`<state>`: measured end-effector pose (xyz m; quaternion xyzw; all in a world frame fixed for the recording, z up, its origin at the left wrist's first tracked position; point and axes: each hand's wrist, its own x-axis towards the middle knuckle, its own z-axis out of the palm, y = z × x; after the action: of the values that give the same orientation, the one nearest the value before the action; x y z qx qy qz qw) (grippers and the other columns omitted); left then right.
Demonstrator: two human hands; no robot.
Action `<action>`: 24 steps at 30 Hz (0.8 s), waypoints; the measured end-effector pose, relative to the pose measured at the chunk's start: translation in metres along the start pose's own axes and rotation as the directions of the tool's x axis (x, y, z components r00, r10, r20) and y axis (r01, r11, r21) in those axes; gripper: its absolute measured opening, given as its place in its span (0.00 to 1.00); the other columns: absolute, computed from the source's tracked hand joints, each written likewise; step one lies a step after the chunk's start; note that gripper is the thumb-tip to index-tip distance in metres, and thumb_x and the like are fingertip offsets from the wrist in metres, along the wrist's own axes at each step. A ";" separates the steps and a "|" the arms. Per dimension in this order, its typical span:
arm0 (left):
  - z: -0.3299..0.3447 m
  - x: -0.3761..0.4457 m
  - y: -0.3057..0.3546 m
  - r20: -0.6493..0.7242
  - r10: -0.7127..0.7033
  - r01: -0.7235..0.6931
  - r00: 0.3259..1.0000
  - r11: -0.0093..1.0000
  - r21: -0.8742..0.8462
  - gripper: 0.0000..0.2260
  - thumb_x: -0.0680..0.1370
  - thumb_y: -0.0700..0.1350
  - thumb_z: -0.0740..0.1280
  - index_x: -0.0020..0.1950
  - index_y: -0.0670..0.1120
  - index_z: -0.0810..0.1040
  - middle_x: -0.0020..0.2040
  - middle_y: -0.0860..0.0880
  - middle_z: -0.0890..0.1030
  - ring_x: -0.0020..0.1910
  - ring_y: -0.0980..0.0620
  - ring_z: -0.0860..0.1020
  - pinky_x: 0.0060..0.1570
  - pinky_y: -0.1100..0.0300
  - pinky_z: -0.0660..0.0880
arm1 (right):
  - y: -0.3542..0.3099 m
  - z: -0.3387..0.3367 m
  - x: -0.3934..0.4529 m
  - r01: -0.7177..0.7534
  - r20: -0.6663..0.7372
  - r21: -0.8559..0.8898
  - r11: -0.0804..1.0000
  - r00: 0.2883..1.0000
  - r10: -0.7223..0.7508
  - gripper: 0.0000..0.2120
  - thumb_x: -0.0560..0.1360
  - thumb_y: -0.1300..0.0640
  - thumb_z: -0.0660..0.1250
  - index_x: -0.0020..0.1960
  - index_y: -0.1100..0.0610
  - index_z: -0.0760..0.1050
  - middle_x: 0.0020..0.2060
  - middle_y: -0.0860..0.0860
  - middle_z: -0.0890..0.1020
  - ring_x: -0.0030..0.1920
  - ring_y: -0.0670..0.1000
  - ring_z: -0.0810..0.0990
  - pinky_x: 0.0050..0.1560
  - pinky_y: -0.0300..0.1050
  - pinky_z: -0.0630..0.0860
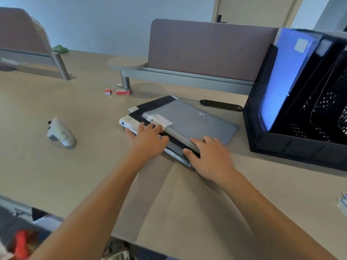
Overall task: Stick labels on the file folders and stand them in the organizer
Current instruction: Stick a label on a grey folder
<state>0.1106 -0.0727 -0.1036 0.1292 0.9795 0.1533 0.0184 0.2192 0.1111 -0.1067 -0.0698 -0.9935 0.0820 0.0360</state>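
Both hands, left hand (148, 140) and right hand (208, 156), pressing flat-fingered on folder stack (187, 124); right of them, black organizer (281, 143) holding blue folders (287, 72) (labelled).

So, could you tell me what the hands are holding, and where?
Nothing is gripped: left hand and right hand rest flat on the near edge of the folder stack.

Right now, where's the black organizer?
Head view, far right of the desk: the black organizer sits right of the folder stack, with a blue folder standing in its leftmost slot.
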 end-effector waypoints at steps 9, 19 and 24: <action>-0.028 -0.098 -0.041 0.071 0.139 -0.143 0.988 0.988 0.059 0.20 0.82 0.50 0.58 0.75 0.57 0.71 0.78 0.48 0.65 0.78 0.45 0.57 0.71 0.35 0.56 | -0.052 -0.004 -0.155 0.124 0.029 0.144 0.982 0.991 -0.129 0.32 0.83 0.31 0.53 0.80 0.47 0.65 0.71 0.43 0.73 0.69 0.49 0.69 0.71 0.51 0.69; -0.013 -0.157 0.009 0.019 0.184 -0.185 0.983 0.982 0.047 0.26 0.80 0.67 0.58 0.76 0.60 0.68 0.79 0.48 0.64 0.78 0.45 0.61 0.76 0.34 0.48 | 0.011 -0.001 -0.168 -0.091 -0.023 0.230 0.969 0.995 0.099 0.31 0.85 0.37 0.55 0.83 0.50 0.63 0.83 0.52 0.61 0.83 0.54 0.57 0.83 0.54 0.53; -0.012 -0.160 0.009 0.065 0.185 -0.188 0.981 0.981 0.042 0.25 0.78 0.62 0.63 0.74 0.58 0.70 0.79 0.51 0.62 0.77 0.47 0.63 0.76 0.33 0.38 | 0.019 0.002 -0.190 -0.047 0.025 0.021 0.999 0.999 0.046 0.37 0.80 0.28 0.42 0.82 0.44 0.61 0.83 0.49 0.62 0.82 0.54 0.59 0.81 0.55 0.56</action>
<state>0.2664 -0.1090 -0.0901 0.2256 0.9654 0.1270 0.0307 0.4093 0.1021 -0.1237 -0.0915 -0.9911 0.0941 0.0224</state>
